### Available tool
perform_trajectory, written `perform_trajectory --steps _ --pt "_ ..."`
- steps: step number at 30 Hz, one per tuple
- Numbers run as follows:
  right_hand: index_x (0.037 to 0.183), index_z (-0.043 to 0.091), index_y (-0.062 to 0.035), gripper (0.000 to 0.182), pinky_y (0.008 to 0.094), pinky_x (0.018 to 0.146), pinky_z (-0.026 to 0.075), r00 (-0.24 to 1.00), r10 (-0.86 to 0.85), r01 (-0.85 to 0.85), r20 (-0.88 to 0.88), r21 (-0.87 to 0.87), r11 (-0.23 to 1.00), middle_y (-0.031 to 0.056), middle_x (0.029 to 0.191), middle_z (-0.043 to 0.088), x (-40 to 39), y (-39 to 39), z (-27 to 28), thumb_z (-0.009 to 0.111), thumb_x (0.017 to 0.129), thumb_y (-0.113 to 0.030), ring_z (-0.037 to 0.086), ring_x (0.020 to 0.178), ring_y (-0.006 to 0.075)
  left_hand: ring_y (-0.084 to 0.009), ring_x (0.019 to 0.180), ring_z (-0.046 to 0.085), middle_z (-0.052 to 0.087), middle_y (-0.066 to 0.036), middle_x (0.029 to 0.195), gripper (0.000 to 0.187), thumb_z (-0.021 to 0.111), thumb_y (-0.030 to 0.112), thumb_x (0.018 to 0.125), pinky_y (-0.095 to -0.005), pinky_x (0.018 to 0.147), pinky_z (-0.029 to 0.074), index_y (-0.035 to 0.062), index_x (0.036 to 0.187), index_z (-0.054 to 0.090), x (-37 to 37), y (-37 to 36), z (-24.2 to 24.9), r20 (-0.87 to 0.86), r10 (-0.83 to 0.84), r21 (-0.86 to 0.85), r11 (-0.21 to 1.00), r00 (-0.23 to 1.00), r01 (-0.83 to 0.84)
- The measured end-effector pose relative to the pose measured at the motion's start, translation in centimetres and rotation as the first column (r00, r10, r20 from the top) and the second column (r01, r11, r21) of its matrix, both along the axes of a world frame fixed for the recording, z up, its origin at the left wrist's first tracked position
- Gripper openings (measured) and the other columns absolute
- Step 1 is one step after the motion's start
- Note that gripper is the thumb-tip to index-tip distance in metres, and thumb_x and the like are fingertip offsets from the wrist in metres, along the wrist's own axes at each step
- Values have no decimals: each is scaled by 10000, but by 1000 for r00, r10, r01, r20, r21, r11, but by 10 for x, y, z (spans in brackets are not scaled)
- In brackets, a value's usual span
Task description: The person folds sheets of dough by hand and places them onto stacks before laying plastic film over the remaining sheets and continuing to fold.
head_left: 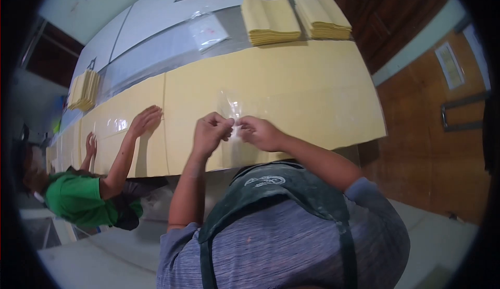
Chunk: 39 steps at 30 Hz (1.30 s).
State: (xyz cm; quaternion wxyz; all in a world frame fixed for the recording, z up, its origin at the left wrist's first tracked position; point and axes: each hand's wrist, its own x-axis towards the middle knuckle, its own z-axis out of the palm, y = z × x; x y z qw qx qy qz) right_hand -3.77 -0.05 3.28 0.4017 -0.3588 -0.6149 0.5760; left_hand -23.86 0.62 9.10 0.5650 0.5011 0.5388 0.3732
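Note:
A crumpled piece of clear plastic film [229, 103] stands up between my two hands, catching the light. My left hand [212, 131] pinches it from one side. From the other side my right hand [260, 132] grips it too, fingertips close to those of the left. Both hands are over a large pale yellow sheet [302, 88] that lies flat across the table in front of me.
Two folded yellow stacks [270, 22] [323, 17] sit at the far edge, and another yellow stack [83, 90] stands far left. A clear plastic packet [208, 31] lies behind the sheet. A co-worker in a green shirt [78, 198] works at left, one hand [146, 120] on the yellow surface.

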Motion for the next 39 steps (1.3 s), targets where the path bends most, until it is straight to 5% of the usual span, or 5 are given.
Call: perform_trajectory --steps 6,10,22,26,39 --pt "911 618 -28 95 311 608 487 959 -248 273 137 -215 938 -8 779 565 91 14 -35 585 950 -109 539 690 105 -65 474 494 573 -19 603 279 712 246 928 -230 430 401 58 764 588 -41 12 -30 -187 244 80 969 951 -233" --pt "933 627 15 194 501 1026 412 272 -762 377 587 664 646 207 1240 612 255 12 -95 622 908 -177 536 1196 404 -222 602 588 624 -141 666 356 708 289 920 -380 608 480 -31 801 606 -160 5 -98 -786 345 287 938 513 -191" --pt "940 517 2 161 560 1161 251 353 -645 367 678 534 762 212 1489 455 292 -3 -85 524 986 -152 380 1408 397 -394 1090 593 644 -210 1148 359 738 255 863 -516 863 459 8 1092 617 -129 -30 -85 -827 561 542 781 -33 -309" --pt "1401 464 -12 436 527 1178 237 301 -643 258 704 589 766 231 1474 455 297 -4 -93 524 998 -167 409 1385 393 -410 1309 438 503 -242 1382 626 684 253 884 -567 1081 310 -65 1368 445 -96 -28 -125 -696 580 563 807 424 -178" --pt "1474 359 16 519 517 1164 280 355 -623 352 697 518 780 241 1454 455 269 -5 -86 485 998 -150 405 1375 405 -371 1522 112 154 -237 1630 885 491 497 942 -503 1229 61 -65 1545 170 -88 -21 -117 -941 199 194 980 272 -46"
